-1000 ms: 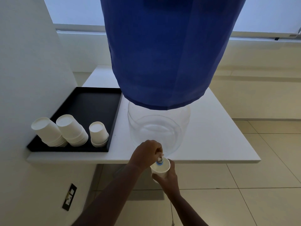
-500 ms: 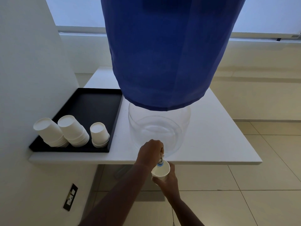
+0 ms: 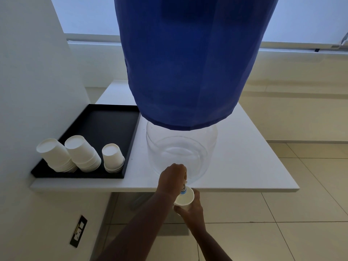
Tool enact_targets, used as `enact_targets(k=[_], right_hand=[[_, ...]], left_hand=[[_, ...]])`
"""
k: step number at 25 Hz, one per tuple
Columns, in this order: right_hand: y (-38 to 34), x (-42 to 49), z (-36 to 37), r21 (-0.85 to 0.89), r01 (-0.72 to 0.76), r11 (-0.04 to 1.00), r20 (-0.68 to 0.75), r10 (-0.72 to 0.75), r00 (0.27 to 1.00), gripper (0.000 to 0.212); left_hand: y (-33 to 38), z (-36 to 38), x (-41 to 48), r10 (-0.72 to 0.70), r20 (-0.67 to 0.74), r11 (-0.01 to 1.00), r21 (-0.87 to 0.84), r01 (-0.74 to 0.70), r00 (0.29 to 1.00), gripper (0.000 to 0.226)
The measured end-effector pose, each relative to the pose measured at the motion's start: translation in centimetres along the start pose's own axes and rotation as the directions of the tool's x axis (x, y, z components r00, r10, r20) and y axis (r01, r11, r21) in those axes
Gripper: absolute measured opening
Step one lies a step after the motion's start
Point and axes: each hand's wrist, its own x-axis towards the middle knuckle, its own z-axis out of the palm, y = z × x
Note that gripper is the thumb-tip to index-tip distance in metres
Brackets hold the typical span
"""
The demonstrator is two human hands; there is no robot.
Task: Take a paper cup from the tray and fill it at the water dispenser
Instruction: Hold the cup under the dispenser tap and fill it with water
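Head view: paper cup held upright just off the surface's front edge, directly under the dispenser tap. Right hand wraps the cup wall from below; left hand is closed on the tap. Judgement: cup is light and thin-walled, crushes easily, gains weight when filled; grip low and gently. Tray with cup stacks sits at front-left corner.

You have the white paper cup upright under the blue-tipped tap of the clear, blue-covered water dispenser, beside the black tray holding three upside-down cup stacks.
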Motion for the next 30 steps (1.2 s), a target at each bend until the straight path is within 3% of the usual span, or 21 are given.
enact_targets(k=[30], right_hand=[[-1.2, -0.6, -0.4, 0.010, 0.016, 1.000, 0.005, -0.016, 1.000, 0.061]], left_hand=[[-0.1, 0.2, 0.2, -0.008, -0.013, 1.000, -0.008, 0.008, 1.000, 0.012]])
